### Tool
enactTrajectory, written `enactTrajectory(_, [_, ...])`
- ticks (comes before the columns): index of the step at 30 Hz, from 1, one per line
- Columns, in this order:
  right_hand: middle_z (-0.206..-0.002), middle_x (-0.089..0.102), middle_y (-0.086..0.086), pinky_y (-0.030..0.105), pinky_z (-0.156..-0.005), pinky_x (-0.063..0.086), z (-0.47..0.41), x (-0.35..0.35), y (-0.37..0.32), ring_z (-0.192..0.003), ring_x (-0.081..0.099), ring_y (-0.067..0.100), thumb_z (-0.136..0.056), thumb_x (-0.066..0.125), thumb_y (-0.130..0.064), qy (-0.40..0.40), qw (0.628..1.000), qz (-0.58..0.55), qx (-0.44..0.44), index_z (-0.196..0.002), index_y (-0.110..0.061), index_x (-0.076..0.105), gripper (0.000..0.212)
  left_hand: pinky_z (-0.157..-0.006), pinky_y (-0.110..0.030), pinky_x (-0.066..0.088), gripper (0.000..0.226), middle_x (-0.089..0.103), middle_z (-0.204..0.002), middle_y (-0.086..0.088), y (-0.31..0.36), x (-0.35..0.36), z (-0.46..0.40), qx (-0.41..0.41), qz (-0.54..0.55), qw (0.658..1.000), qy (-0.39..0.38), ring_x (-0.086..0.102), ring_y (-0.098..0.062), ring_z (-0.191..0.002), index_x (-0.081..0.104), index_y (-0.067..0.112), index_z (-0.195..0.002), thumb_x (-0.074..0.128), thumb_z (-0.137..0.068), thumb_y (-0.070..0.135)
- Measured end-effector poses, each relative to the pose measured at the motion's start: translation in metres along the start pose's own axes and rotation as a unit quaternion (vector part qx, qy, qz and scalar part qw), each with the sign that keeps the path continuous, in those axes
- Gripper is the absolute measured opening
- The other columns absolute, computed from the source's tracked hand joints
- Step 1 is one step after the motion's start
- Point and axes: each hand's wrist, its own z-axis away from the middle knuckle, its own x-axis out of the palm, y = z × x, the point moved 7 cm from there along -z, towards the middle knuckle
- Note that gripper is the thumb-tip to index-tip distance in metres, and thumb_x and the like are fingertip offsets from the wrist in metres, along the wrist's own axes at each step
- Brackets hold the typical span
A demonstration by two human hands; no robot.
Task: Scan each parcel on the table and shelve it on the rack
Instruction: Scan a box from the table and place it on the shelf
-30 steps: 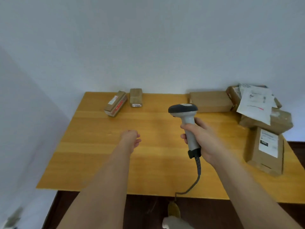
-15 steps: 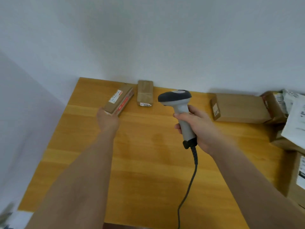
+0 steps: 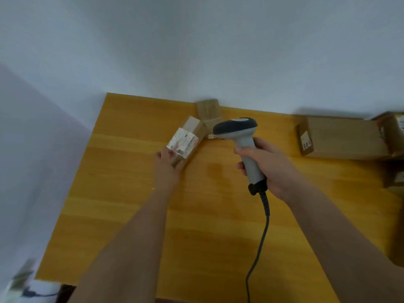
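My left hand (image 3: 166, 159) grips the near end of a small brown parcel (image 3: 190, 136) with a white and red label, tilted up off the wooden table (image 3: 122, 215). My right hand (image 3: 265, 165) holds a grey barcode scanner (image 3: 240, 136) by its handle, its dark head just right of the parcel. The scanner's cable (image 3: 260, 248) hangs down toward the table's front edge. A second small parcel (image 3: 208, 111) lies behind, against the wall. The rack is not in view.
A larger brown box (image 3: 341, 137) lies against the wall at the right, with more parcels (image 3: 393, 132) stacked at the right edge. White walls close the table's back and left sides. Some blurred object (image 3: 19, 281) sits at bottom left.
My left hand reached forward to the labelled parcel, took hold of it and tipped it up. The scanner stayed in my right hand. The view shifted left and closer.
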Motion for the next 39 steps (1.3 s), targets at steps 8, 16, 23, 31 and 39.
enactTrajectory(8, [-0.097, 0.058, 0.006, 0.025, -0.060, 0.052, 0.014, -0.002, 0.005, -0.064, 0.064, 0.012, -0.095, 0.065, -0.024, -0.023, 0.999, 0.017, 0.026, -0.115, -0.013, 0.063, 0.024, -0.102, -0.040, 0.045, 0.093, 0.026, -0.142, -0.002, -0.013, 0.013, 0.050, -0.048, -0.036, 0.997, -0.057, 0.041, -0.019, -0.125, 0.025, 0.016, -0.145, 0.084, -0.073, 0.028])
enactTrajectory(16, [-0.107, 0.061, 0.014, 0.026, -0.062, 0.053, 0.020, -0.006, 0.008, -0.067, 0.064, 0.011, -0.100, 0.056, -0.035, -0.061, 0.996, 0.044, 0.038, -0.122, -0.012, 0.062, 0.032, -0.107, -0.041, 0.042, 0.082, 0.039, -0.141, -0.007, -0.011, 0.011, 0.047, -0.086, -0.004, 0.994, -0.065, 0.042, -0.023, -0.130, 0.030, 0.012, -0.148, 0.077, -0.083, 0.026])
enactTrajectory(23, [-0.123, 0.065, 0.015, 0.028, -0.066, 0.054, 0.029, -0.008, 0.000, -0.070, 0.063, 0.014, -0.099, 0.053, -0.040, -0.092, 0.993, 0.075, 0.018, -0.115, -0.016, 0.067, 0.031, -0.068, -0.022, 0.050, 0.063, 0.057, -0.125, -0.002, -0.013, 0.007, 0.038, -0.141, 0.115, 0.980, -0.079, 0.058, -0.015, -0.100, 0.045, 0.010, -0.142, 0.067, -0.089, 0.037])
enactTrajectory(31, [-0.108, 0.073, 0.000, 0.024, -0.065, 0.053, 0.037, -0.013, -0.021, -0.066, 0.062, 0.010, -0.100, 0.054, -0.034, -0.112, 0.985, 0.130, -0.028, -0.110, -0.019, 0.069, 0.024, -0.048, -0.014, 0.047, 0.022, 0.062, -0.089, 0.009, -0.020, -0.008, 0.032, -0.184, 0.172, 0.964, -0.081, 0.061, -0.005, -0.074, 0.060, 0.026, -0.113, 0.062, -0.093, 0.034])
enactTrajectory(39, [-0.109, 0.072, 0.001, 0.031, -0.071, 0.052, 0.049, -0.016, -0.037, -0.070, 0.062, 0.014, -0.099, 0.054, -0.035, -0.111, 0.974, 0.185, -0.065, -0.111, -0.020, 0.070, 0.024, -0.066, -0.029, 0.053, 0.015, 0.060, -0.087, 0.010, -0.020, -0.016, 0.031, -0.190, 0.150, 0.967, -0.080, 0.061, -0.009, -0.076, 0.055, 0.031, -0.106, 0.061, -0.093, 0.035])
